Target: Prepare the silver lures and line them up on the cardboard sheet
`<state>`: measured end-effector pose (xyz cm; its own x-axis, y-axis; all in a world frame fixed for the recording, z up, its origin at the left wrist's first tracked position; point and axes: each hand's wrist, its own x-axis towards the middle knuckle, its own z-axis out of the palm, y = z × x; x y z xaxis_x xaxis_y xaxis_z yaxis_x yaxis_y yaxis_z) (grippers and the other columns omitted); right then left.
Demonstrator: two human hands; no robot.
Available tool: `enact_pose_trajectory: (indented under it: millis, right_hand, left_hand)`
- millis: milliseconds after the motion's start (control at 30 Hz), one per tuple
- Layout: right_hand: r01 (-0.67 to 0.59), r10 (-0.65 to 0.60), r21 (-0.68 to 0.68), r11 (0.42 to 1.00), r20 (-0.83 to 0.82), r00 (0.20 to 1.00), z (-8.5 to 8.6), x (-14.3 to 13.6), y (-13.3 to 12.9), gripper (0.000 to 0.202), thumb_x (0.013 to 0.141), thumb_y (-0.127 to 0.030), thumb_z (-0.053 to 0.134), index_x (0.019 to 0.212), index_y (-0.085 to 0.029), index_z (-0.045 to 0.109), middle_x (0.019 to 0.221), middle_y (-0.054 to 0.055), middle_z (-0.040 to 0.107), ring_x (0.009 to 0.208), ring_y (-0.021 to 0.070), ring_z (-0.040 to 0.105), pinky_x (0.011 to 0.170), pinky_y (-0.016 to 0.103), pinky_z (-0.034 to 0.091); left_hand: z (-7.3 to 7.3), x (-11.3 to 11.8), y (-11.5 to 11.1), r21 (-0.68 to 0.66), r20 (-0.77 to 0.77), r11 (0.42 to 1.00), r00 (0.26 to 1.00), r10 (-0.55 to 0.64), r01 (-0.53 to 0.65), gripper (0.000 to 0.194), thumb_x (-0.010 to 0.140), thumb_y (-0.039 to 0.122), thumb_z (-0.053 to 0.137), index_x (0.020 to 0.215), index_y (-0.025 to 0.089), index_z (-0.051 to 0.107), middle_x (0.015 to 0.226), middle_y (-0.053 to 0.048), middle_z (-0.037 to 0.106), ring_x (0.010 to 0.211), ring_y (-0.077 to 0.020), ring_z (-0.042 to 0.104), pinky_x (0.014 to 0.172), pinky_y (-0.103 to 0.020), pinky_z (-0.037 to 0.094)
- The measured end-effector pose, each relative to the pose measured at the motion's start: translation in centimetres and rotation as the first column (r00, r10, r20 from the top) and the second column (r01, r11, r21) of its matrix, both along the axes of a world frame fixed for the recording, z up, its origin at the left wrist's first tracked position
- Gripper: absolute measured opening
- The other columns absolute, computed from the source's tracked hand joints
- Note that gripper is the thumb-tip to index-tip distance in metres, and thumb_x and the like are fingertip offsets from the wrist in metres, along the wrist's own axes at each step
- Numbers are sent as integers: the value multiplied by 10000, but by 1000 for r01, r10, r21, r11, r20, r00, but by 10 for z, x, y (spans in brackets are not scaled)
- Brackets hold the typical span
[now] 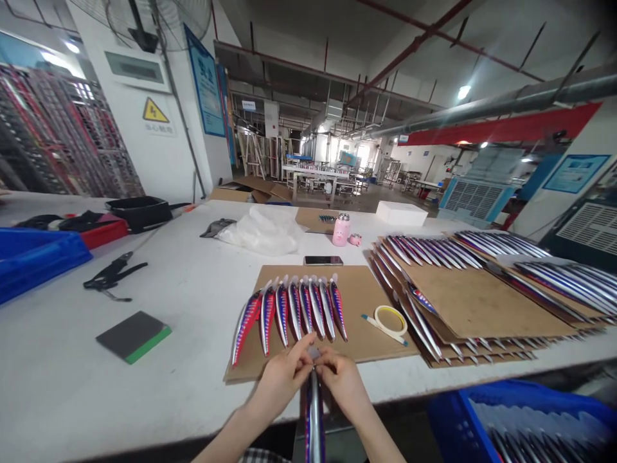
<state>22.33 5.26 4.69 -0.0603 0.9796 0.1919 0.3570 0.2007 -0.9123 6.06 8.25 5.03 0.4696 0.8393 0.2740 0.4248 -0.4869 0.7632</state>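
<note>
Fishing lure (314, 411) pinched at its tip by left hand (284, 373) and right hand (343, 381): probably light, stiff, glossy-slippery, best gripped mid-body.

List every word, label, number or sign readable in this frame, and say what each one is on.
Nothing can be read letter for letter.
Yellow warning triangle on the white pillar: a lightning-bolt symbol; the characters below are blurred.
Blue poster on the pillar: large characters, too blurred.
Blue board at right: text too small.
Pink bottle: no legible label.
Lure in both hands: no legible text.
</note>
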Motion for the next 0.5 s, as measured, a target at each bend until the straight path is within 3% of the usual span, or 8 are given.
enact_pose_trajectory:
  millis: [100, 167, 300, 367, 500]
  right_hand:
    - [46, -46, -12, 999, 38, 998, -1, -2, 3, 207, 724, -82, 493, 629, -194, 640, 769, 32, 662, 761, 188, 632, 733, 265, 457]
    - [65, -65, -8, 998, 59, 996, 0, -2, 4, 193, 719, -91, 493, 614, -194, 617, 751, 29, 658, 745, 190, 625, 724, 267, 445]
    - [72, -72, 8, 997, 75, 995, 3, -3, 3, 182, 718, -118, 481, 590, -200, 582, 725, 21, 645, 721, 185, 618, 692, 256, 433]
    - [81, -81, 9, 997, 76, 994, 2, -3, 3, 183, 717, -132, 479, 578, -203, 575, 722, 22, 645, 718, 184, 621, 686, 253, 436]
    - [116, -116, 4, 993, 82, 990, -3, -3, 2, 166, 715, -155, 490, 601, -207, 600, 816, 52, 681, 814, 206, 641, 752, 277, 448]
  left_hand:
    - [-4, 3, -3, -34, 43, 998, 998, 49, -47, 521, 790, 137, 434, 1299, 245, 442, 764, 26, 650, 725, -162, 618, 705, -250, 493]
    - [-4, 5, -4, -51, 76, 996, 995, 72, -68, 477, 790, 152, 448, 1256, 243, 486, 847, -4, 641, 792, -174, 612, 758, -279, 492]
    - [4, 2, -4, -79, 117, 994, 989, 88, -79, 172, 798, 232, 493, 858, 216, 654, 1059, -72, 556, 975, -219, 565, 835, -314, 471]
    - [9, 0, -2, -105, 111, 993, 991, 69, -57, 166, 800, 261, 502, 743, 208, 648, 970, -64, 566, 930, -219, 572, 815, -308, 463]
    - [18, -3, 1, -179, 74, 984, 997, -6, 19, 173, 796, 274, 505, 764, 212, 664, 801, -19, 615, 828, -198, 587, 770, -276, 444]
